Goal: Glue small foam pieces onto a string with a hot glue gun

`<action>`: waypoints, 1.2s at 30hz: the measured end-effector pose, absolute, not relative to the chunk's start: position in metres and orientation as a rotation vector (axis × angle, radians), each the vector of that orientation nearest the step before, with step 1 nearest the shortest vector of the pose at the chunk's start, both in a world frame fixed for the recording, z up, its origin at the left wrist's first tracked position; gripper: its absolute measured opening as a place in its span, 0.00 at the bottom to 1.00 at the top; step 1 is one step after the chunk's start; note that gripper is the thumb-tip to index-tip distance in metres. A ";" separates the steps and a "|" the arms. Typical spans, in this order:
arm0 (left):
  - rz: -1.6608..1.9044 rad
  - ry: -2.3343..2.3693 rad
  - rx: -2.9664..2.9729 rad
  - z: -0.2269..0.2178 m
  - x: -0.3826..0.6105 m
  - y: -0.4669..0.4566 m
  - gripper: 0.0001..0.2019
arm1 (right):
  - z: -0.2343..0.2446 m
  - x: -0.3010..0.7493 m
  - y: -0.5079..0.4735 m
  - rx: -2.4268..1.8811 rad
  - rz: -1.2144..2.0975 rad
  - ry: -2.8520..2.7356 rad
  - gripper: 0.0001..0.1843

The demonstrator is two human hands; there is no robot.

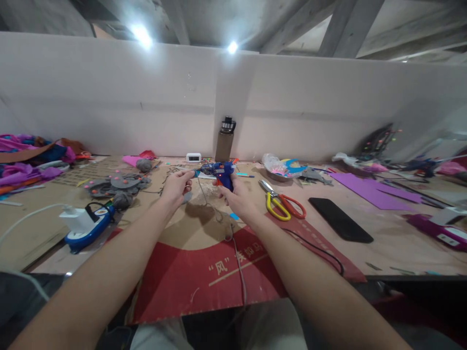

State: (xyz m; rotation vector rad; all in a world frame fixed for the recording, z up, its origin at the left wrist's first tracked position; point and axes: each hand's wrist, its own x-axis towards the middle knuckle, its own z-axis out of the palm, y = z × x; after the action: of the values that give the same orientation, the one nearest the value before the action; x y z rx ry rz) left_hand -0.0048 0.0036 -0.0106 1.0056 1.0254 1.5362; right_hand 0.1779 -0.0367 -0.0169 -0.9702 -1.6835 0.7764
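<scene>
A blue hot glue gun (225,176) is gripped in my right hand (238,195), its nozzle pointing left. Close to that nozzle, my left hand (176,188) pinches a small blue piece (197,173) between thumb and fingertips. Grey yarn (205,195) hangs from near the piece and loops down onto the cardboard. Whether the nozzle touches the piece I cannot tell. Under both hands lies a cardboard sheet with a red printed area (175,277).
Right of my hands lie scissors (279,204) with yellow and red handles, a black phone (339,218) and purple sheets (372,189). A bottle (224,141) stands at the back. On the left are grey felt pieces (120,182) and a blue-white power strip (89,231) with cables.
</scene>
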 end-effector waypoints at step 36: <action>1.559 0.986 1.005 -0.007 -0.001 0.000 0.14 | -0.016 0.182 -0.038 -1.054 0.376 -1.792 0.18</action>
State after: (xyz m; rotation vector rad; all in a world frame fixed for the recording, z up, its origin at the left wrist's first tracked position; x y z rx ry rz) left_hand -0.0007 0.0004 -0.0068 1.0052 0.9860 1.5589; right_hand 0.1817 -0.0378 -0.0164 -1.0539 -1.7922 0.3765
